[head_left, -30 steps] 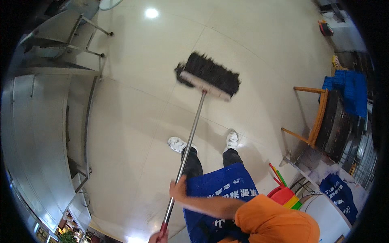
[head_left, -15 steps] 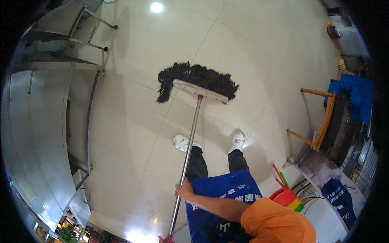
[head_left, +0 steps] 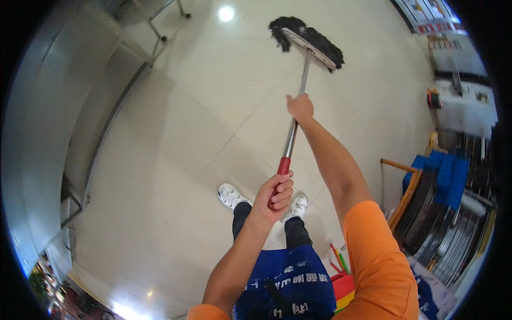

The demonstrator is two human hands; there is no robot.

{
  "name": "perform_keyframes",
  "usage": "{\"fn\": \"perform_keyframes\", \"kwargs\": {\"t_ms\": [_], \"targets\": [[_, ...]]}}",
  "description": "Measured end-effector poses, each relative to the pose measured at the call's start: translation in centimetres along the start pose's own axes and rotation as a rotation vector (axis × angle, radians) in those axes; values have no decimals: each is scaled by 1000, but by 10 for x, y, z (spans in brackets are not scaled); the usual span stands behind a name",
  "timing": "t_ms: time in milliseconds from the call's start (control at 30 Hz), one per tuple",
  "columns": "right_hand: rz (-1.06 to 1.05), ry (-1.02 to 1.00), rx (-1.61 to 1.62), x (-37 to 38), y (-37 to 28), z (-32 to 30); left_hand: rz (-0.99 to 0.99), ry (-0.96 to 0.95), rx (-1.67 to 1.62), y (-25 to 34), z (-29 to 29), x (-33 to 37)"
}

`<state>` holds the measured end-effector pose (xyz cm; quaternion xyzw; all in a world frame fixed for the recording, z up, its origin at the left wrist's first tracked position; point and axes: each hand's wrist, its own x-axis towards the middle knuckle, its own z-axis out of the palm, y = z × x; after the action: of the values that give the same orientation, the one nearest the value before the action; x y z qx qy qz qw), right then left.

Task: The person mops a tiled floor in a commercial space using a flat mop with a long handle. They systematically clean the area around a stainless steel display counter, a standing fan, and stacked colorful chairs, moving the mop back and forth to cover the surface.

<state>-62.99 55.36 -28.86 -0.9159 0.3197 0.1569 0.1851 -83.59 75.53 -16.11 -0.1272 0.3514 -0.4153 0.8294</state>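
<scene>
A mop (head_left: 306, 77) with a wide, shaggy black head on a pale flat frame lies against the floor at the top of the view. Its metal pole slants down toward me and ends in a red grip. Around that red grip the fingers of my left hand (head_left: 274, 196) are wrapped. Higher up the pole, nearer the mop head, my right hand (head_left: 300, 108) is closed on the bare metal, the arm stretched far out. Both arms come out of orange sleeves, over a blue apron (head_left: 288, 285) with white print.
Pale glossy tiles make up the floor (head_left: 176, 160). A large metal cabinet or counter (head_left: 48, 138) runs along the left. On the right stand a wooden-framed chair (head_left: 405, 197), blue stacked items (head_left: 445, 176) and dark racks. A red and yellow dustpan (head_left: 344, 288) is beside my right elbow.
The mop head has moved away from me and to the right. My left hand on the red grip has come up into view, and my right arm has stretched forward with the pole.
</scene>
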Motion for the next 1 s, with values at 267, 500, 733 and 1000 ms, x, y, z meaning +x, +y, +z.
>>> {"fn": "perform_keyframes", "kwargs": {"t_ms": [267,500,733,1000], "targets": [[36,-366,213,-254,4,106,110,283,-88,-62,-155,-250],[529,-923,597,-505,-32,70,371,1051,155,-209,-120,-468],[733,-886,836,-467,-47,103,359,1032,81,-191,-35,-455],[55,-522,330,-221,-111,84,278,178,-387,-86,65,-282]]}}
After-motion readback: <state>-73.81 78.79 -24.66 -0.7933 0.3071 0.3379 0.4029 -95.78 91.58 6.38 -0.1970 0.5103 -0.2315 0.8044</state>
